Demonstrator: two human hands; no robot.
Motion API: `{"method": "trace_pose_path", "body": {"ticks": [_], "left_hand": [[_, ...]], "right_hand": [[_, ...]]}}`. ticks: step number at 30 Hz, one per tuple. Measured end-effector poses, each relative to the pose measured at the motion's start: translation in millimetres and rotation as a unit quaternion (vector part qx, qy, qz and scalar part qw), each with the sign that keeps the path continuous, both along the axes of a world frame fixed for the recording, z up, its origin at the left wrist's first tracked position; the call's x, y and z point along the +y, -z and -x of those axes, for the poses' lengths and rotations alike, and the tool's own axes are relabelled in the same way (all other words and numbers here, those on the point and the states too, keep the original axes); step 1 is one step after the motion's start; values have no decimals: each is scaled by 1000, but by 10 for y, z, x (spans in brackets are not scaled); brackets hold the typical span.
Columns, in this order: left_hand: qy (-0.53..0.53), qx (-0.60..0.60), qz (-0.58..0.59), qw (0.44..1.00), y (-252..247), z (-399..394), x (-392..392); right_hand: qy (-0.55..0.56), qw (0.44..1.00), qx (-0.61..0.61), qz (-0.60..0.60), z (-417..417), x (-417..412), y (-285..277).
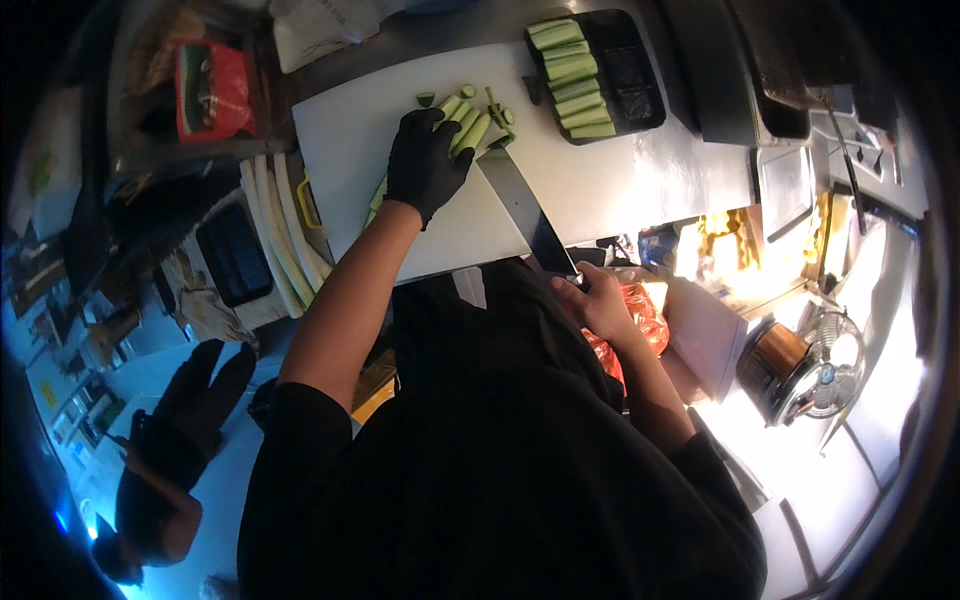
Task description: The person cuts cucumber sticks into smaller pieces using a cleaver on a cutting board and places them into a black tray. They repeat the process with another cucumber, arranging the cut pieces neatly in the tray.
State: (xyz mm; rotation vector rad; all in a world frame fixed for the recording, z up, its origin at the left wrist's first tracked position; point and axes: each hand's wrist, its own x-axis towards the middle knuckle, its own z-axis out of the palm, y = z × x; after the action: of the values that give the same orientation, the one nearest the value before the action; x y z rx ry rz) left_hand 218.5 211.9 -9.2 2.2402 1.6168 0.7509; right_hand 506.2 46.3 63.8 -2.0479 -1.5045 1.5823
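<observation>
My left hand (429, 163), in a black glove, lies over a cluster of cut cucumber pieces (471, 129) and holds them against the white cutting board (450, 217). More cucumber (377, 201) shows beside its wrist. My bare right hand (598, 298) grips the handle of a wide-bladed kitchen knife (525, 202). The blade slants across the board, its far end close to the cucumber cluster. Small cucumber ends and trimmings (495, 109) lie just beyond. To the right, a black tray (634, 56) holds a row of cucumber pieces (574, 82).
Long pale strips (274, 232) and a dark container (234, 253) are left of the board. A red package (215, 90) sits farther up. A red plastic bag (643, 319) and a fan (829, 367) are lower right. Another person (169, 465) stands at lower left.
</observation>
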Motion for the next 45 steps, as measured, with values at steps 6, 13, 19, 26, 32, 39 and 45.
{"method": "trace_pose_path", "body": {"ticks": [6,13,19,26,32,39,45], "left_hand": [[12,-13,21,1000,175,-116,45],[181,-54,77,979,151,-128,-22],[254,-73,72,962,198,-147,-145],[286,-95,39,953,124,-152,-254],[278,-105,-4,955,-425,57,-369],[119,-8,29,992,-857,1953,-1121],[65,120,23,990,-176,3959,-1648]], "right_hand": [[74,994,53,60,-102,152,181],[215,917,288,174,-376,324,442],[198,880,347,257,-346,239,671],[233,841,394,288,27,48,623],[233,855,410,217,315,-134,146],[59,876,392,274,2009,-167,146],[89,829,431,345,3929,-361,392]]}}
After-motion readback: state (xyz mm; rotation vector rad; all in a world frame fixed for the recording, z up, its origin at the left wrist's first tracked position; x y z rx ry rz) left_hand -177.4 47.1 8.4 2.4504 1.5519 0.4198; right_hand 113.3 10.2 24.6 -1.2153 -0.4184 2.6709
